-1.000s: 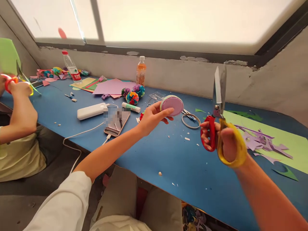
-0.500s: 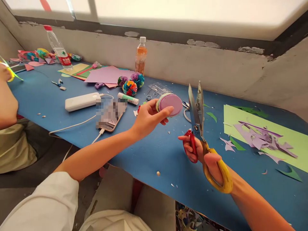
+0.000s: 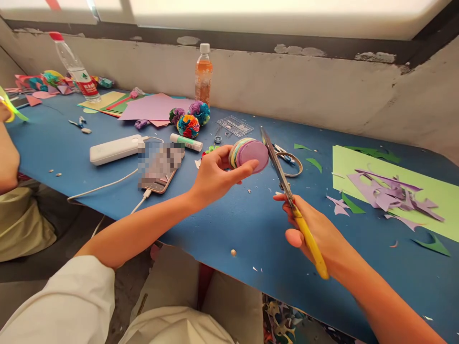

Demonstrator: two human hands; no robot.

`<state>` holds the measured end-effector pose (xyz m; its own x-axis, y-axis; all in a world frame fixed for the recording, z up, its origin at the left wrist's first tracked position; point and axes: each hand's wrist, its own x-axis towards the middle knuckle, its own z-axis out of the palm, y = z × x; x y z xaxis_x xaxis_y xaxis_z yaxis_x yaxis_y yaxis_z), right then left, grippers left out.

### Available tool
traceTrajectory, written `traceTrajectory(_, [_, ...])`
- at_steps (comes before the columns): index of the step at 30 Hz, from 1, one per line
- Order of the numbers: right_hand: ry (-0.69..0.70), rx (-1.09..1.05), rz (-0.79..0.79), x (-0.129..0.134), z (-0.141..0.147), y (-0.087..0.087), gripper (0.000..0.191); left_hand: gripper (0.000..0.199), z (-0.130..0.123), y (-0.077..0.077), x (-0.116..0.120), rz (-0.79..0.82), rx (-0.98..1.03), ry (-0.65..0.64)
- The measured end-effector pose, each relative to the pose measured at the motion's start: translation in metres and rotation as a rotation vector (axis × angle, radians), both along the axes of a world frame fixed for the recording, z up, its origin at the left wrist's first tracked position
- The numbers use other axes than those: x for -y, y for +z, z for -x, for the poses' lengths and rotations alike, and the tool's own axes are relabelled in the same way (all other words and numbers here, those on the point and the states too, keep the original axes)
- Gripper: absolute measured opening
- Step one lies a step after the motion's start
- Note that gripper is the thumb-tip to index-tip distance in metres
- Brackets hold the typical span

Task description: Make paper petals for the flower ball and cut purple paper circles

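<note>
A thick stack of round paper discs (image 3: 254,155), purple on its front face with several other colours along the edge, is pinched between the thumb and fingers of my left hand (image 3: 218,176). My right hand (image 3: 311,220) grips large scissors (image 3: 278,168) with a yellow handle. Their blades point up and are seen nearly edge-on, close to the stack's right side; I cannot tell whether they touch it. Behind the scissors lies a ring-shaped band (image 3: 296,167). Purple paper scraps (image 3: 398,193) rest on a light green sheet (image 3: 344,162) to the right.
A phone (image 3: 165,169) is cabled to a white power bank (image 3: 116,150). Behind them are a glue stick (image 3: 186,142), ruffled paper balls (image 3: 188,125), an orange drink bottle (image 3: 203,76) and a water bottle (image 3: 81,71). Another person's arm (image 3: 9,155) reaches in at left.
The scissors have turned edge-on and their tips have swung left towards the disc stack. More of the stack's coloured edge shows. The view has shifted slightly.
</note>
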<state>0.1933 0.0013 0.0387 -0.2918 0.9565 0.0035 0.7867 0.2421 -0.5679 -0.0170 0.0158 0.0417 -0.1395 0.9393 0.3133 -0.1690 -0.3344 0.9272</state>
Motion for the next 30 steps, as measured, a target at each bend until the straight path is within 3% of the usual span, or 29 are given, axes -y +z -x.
traceTrajectory(3, [-0.063,0.170,-0.092,-0.004,0.003,0.005,0.067,0.032,-0.001,-0.001,0.000,-0.015,0.010,-0.026])
traceTrajectory(8, [-0.157,0.369,-0.387,-0.004,-0.003,0.009,0.074,0.032,-0.002,-0.003,-0.001,-0.088,0.068,-0.088])
traceTrajectory(12, [-0.123,0.466,-0.597,0.001,-0.011,0.006,0.078,0.028,-0.001,-0.003,-0.001,-0.113,0.076,-0.085])
traceTrajectory(16, [-0.109,0.551,-0.809,0.000,-0.013,0.002,0.087,0.027,0.000,0.000,0.003,-0.039,0.040,-0.044])
traceTrajectory(20, [-0.086,0.536,-0.981,-0.003,-0.013,0.000,0.080,0.028,0.000,0.003,0.005,-0.012,0.023,-0.051])
traceTrajectory(25, [-0.077,0.498,-0.769,0.000,-0.010,0.003,0.068,0.028,0.001,0.004,0.005,-0.043,0.005,-0.042])
traceTrajectory(30, [-0.107,0.527,-0.604,0.005,-0.005,0.009,0.073,0.028,0.001,0.003,0.005,-0.035,-0.038,-0.040])
